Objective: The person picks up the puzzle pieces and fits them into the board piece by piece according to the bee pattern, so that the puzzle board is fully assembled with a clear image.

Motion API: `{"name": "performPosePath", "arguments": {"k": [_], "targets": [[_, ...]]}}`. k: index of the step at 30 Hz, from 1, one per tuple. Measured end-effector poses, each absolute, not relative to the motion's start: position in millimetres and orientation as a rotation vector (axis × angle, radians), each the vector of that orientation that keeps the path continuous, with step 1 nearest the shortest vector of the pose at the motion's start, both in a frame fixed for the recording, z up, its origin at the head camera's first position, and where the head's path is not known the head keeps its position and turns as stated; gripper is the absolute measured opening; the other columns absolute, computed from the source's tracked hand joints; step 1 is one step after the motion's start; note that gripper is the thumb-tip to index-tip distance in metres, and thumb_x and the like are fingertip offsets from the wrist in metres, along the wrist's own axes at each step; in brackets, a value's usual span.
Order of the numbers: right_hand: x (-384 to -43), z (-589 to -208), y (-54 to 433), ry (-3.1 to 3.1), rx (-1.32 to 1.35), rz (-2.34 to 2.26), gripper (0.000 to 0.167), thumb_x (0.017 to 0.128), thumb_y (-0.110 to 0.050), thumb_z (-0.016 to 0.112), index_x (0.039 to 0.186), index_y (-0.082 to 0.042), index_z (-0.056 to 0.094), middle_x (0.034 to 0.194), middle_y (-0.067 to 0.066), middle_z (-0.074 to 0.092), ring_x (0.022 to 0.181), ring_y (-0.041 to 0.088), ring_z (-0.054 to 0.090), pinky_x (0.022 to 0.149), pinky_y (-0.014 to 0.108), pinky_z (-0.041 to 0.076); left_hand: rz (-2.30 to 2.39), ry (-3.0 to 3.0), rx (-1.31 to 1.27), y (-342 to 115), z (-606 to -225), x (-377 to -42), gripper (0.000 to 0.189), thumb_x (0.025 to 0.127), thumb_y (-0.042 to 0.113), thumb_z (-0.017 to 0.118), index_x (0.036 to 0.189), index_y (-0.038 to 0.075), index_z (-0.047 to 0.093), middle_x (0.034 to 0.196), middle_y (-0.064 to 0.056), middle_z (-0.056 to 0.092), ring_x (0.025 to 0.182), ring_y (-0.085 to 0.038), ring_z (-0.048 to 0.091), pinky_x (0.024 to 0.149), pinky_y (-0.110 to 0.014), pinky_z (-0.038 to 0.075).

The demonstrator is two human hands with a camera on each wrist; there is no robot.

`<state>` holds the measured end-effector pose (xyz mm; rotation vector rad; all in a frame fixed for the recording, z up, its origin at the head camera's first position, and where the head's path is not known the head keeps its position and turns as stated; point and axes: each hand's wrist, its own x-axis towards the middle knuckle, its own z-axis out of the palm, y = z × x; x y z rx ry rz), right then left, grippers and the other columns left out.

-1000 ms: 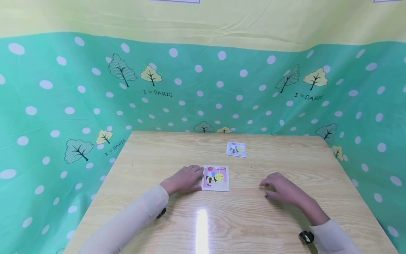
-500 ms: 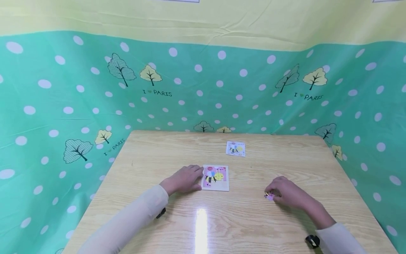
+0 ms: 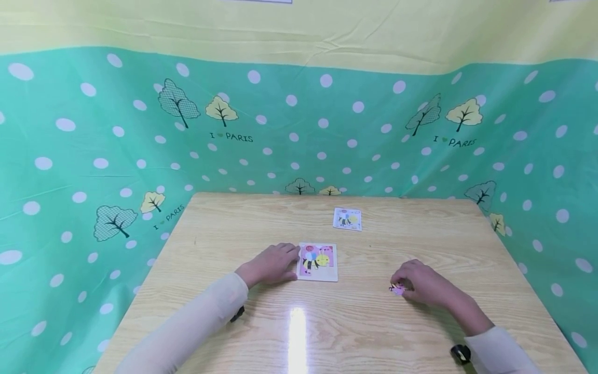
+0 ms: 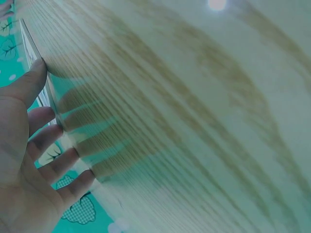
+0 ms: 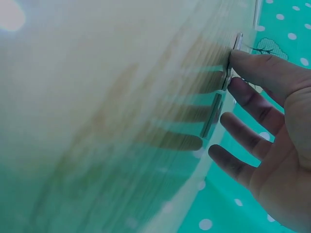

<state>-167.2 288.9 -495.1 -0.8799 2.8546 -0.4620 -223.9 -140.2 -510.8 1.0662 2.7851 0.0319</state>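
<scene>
A square puzzle board (image 3: pixel 329 274) with a bee picture lies at the middle of the table, its lower right part bare and pale. My left hand (image 3: pixel 273 264) rests along the board's left edge; in the left wrist view the thumb (image 4: pixel 34 80) touches the edge and the fingers are spread. To the right, my right hand (image 3: pixel 420 280) pinches a small pink, yellow and black puzzle piece (image 3: pixel 397 289) between thumb and index finger, low over the wood. In the right wrist view a second thin flat piece (image 5: pixel 212 116) shows near the other fingertips.
A smaller bee picture card (image 3: pixel 347 219) lies farther back on the wooden table (image 3: pixel 233 218). A green dotted cloth (image 3: pixel 299 135) hangs behind and along both sides. A bright light reflection (image 3: pixel 297 337) falls on the table's front part.
My right hand has shifted slightly right and toward me, and its fingers have closed on the puzzle piece. The left hand and the board have stayed in place.
</scene>
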Motion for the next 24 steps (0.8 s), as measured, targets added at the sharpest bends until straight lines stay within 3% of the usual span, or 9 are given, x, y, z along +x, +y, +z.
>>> {"name": "performPosePath", "arguments": {"k": [11, 24], "targets": [[-168, -494, 280, 2.875, -0.816, -0.427, 0.027, 0.077, -0.017, 0.086, 0.1, -0.025, 0.075, 0.091, -0.018, 0.066, 0.093, 0.01, 0.057, 0.079, 0.034, 0.053, 0.038, 2.783, 1.078, -140, -509, -223, 0.065, 0.095, 0.054, 0.063, 0.143, 0.01, 0.055, 0.153, -0.013, 0.051, 0.142, -0.031, 0.049, 0.117, -0.049, 0.045], [-185, -489, 229, 2.855, -0.905, -0.508, 0.022, 0.083, -0.023, 0.082, 0.104, -0.022, 0.077, 0.092, -0.015, 0.068, 0.092, 0.009, 0.057, 0.08, 0.031, 0.054, 0.024, 2.783, 1.063, -140, -510, -223, 0.066, 0.096, 0.053, 0.063, 0.145, 0.01, 0.054, 0.154, -0.013, 0.05, 0.143, -0.03, 0.048, 0.118, -0.047, 0.044]]}}
